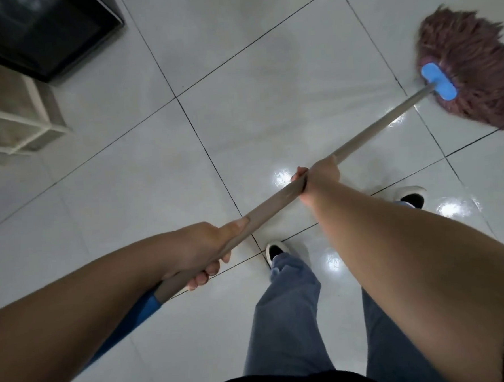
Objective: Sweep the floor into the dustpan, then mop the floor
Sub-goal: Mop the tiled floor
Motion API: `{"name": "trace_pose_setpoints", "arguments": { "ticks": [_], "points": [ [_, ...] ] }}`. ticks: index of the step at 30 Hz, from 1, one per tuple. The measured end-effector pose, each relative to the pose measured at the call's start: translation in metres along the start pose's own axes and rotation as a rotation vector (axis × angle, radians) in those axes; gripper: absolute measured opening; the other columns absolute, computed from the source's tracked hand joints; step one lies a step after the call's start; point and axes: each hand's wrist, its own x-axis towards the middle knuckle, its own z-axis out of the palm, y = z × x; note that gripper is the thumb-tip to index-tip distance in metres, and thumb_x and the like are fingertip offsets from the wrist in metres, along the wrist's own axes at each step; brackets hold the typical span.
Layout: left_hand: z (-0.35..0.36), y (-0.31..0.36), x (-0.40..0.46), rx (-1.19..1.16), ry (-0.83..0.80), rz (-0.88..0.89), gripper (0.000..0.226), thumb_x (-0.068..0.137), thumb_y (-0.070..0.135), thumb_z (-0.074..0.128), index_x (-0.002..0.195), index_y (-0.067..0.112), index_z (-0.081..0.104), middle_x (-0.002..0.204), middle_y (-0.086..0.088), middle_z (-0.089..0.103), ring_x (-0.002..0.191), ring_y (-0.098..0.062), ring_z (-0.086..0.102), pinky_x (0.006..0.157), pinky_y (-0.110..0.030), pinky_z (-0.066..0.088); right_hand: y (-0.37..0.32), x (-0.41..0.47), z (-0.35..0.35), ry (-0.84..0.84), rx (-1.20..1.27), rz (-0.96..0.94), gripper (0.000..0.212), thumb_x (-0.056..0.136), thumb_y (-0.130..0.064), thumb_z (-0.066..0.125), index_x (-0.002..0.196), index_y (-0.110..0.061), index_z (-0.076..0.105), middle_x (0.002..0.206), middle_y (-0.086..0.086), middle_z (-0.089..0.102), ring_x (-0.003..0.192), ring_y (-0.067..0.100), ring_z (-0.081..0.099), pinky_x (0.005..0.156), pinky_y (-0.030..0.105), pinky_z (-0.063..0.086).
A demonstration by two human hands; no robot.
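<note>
The mop handle (274,195) is gripped by both hands: the left hand (198,250) is curled round it near the blue end, the right hand (317,176) clamped further along. The reddish mop head (473,68) is pressed on the white tiled floor (126,183), at the upper right.

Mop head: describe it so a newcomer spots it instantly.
Follow the long pale handle up from both hands across the white tiled floor to the upper right. The mop head is the shaggy reddish-brown yarn fan under a bright blue clamp.
</note>
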Motion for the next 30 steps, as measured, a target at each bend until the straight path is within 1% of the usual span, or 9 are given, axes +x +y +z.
{"name": "trace_pose_setpoints", "arguments": {
  "ticks": [4,7,11,16,18,22,25,27,30],
  "points": [
    [0.015,0.031,0.009,-0.045,-0.055,0.006,0.062,0.081,0.073,0.035,0.071,0.012,0.043,0.036,0.004,0.037,0.029,-0.011,0.033,0.036,-0.014,0.03,-0.03,0.018,-0.008,0.024,-0.027,0.008,0.029,0.1,-0.04,0.029,0.107,-0.014,0.041,0.056,0.007,0.043,0.016,0.012,0.036,0.035,0.011,0.038],
    [0.027,0.08,0.007,-0.073,-0.073,0.011,0.062,0.082,0.072,0.035,0.071,0.011,0.043,0.037,0.003,0.037,0.029,-0.011,0.032,0.037,-0.013,0.029,-0.077,0.03,-0.018,0.022,-0.047,-0.005,0.029,0.1,-0.041,0.03,0.106,-0.015,0.04,0.057,0.007,0.044,0.031,0.015,0.043,0.035,0.012,0.038],
    [0.04,0.175,-0.007,-0.072,-0.094,0.061,0.061,0.081,0.071,0.036,0.071,0.011,0.042,0.037,0.003,0.036,0.029,-0.011,0.033,0.035,-0.013,0.029,-0.173,0.044,-0.028,-0.023,-0.019,-0.002,0.034,0.1,-0.045,0.031,0.108,-0.012,0.039,0.058,0.011,0.05,0.044,0.018,0.046,0.035,0.013,0.042],
    [0.06,0.313,-0.028,-0.033,-0.07,0.084,0.062,0.082,0.072,0.034,0.072,0.011,0.041,0.036,0.002,0.035,0.027,-0.012,0.031,0.034,-0.012,0.028,-0.308,0.055,-0.049,-0.09,0.035,0.036,0.037,0.098,-0.047,0.038,0.113,-0.013,0.04,0.075,0.016,0.054,0.061,0.024,0.056,0.043,0.029,0.05],
    [0.07,0.362,-0.033,-0.047,-0.058,0.115,0.061,0.083,0.07,0.034,0.072,0.011,0.042,0.036,0.003,0.036,0.027,-0.011,0.031,0.033,-0.011,0.029,-0.352,0.058,-0.058,-0.11,0.066,0.045,0.039,0.097,-0.045,0.04,0.112,-0.009,0.043,0.075,0.016,0.055,0.06,0.025,0.056,0.041,0.027,0.051],
    [0.089,0.453,-0.038,-0.066,-0.072,0.166,0.059,0.085,0.068,0.036,0.072,0.011,0.043,0.034,0.004,0.038,0.025,-0.01,0.031,0.032,-0.011,0.028,-0.427,0.066,-0.07,-0.114,0.231,0.063,0.043,0.094,-0.047,0.049,0.085,-0.005,0.044,0.074,0.015,0.053,0.056,0.024,0.052,0.037,0.022,0.05],
    [0.09,0.52,-0.035,-0.027,-0.057,0.184,0.059,0.088,0.066,0.033,0.068,0.011,0.042,0.031,0.003,0.036,0.023,-0.01,0.03,0.031,-0.01,0.028,-0.479,0.08,-0.068,-0.114,0.321,-0.004,0.036,0.096,-0.041,0.048,0.101,-0.006,0.045,0.077,0.015,0.053,0.058,0.021,0.051,0.039,0.021,0.051],
    [0.082,0.563,-0.034,0.01,-0.035,0.199,0.058,0.089,0.065,0.03,0.067,0.011,0.04,0.031,0.003,0.035,0.023,-0.01,0.029,0.032,-0.01,0.027,-0.514,0.091,-0.059,-0.102,0.327,-0.031,0.031,0.098,-0.038,0.045,0.102,-0.007,0.045,0.074,0.014,0.053,0.059,0.02,0.052,0.044,0.024,0.05],
    [0.066,0.627,-0.031,0.053,-0.038,0.206,0.058,0.09,0.064,0.03,0.066,0.012,0.039,0.033,0.003,0.034,0.025,-0.01,0.028,0.033,-0.012,0.027,-0.573,0.106,-0.04,-0.072,0.358,-0.035,0.032,0.097,-0.038,0.046,0.08,-0.011,0.046,0.071,0.009,0.049,0.055,0.017,0.049,0.048,0.022,0.044]
  ]
}}
